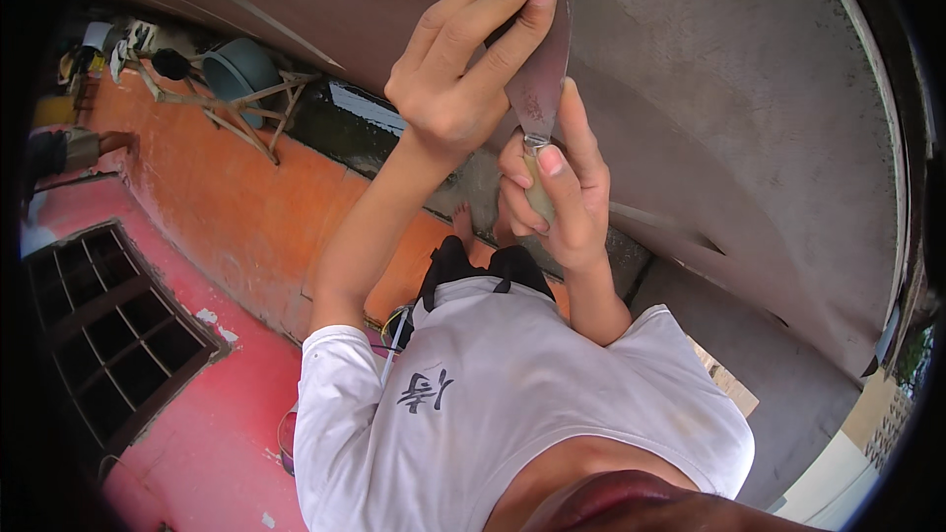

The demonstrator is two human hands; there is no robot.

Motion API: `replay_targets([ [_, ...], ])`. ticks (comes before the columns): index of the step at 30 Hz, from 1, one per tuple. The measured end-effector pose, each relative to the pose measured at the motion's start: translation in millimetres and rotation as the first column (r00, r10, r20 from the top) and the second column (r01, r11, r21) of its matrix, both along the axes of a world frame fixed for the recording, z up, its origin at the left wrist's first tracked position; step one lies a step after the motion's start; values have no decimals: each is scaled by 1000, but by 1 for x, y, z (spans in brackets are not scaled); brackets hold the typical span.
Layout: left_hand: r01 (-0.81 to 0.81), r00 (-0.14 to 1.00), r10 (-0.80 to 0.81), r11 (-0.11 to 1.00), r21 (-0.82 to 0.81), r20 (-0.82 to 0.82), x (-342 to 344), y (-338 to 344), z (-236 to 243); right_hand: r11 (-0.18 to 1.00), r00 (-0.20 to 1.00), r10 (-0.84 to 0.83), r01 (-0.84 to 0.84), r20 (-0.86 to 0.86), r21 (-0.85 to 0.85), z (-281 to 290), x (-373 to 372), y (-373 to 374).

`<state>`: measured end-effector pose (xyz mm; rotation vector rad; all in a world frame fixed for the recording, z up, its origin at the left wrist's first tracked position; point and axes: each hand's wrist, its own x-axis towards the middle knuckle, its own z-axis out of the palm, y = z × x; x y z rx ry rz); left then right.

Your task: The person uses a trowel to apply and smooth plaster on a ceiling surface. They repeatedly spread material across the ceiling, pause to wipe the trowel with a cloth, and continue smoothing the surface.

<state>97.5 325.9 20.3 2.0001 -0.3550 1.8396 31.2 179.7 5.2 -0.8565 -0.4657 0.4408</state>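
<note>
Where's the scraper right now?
In the head view, the scraper is at top centre, before the grey-brown wall; the right hand grips its handle, and the left hand partly overlaps its blade.

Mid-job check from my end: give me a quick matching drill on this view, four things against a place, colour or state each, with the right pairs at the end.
Column one:
1. Left hand
2. Right hand
3. Basin
4. Barred window

Column two:
A. Set in the pink wall
B. Fingers spread over the scraper blade
C. Blue-grey
D. Gripping the scraper handle

Right pairs: 1-B, 2-D, 3-C, 4-A
</note>
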Motion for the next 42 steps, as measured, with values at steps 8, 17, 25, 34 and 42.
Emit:
replay_targets([
  [8, 106, 993, -106, 994, -3, -60, -6, 9, -3, 998, 998, -44, 42, -50, -47, -5, -20, 9],
  [17, 4, 998, -2, 1000, -29, 61, 8, 14, 19, 1000, 999, 14, -12, 49, -27, 8, 5, 8],
  [25, 94, 994, -97, 994, -58, -49, -5, 16, 21, 1000, 1000, 9, -9, 2, 0, 18, -10, 17],
  [34, 33, 999, -34, 999, -33, -5, 1, 18, 26, 999, 998, 51, -51, 23, -10, 23, 5, 13],
  [42, 50, 999, -50, 998, 28, -1, -2, 23, 33, 987, 994, 97, -90, -43, 130, 23, -8, 21],
])
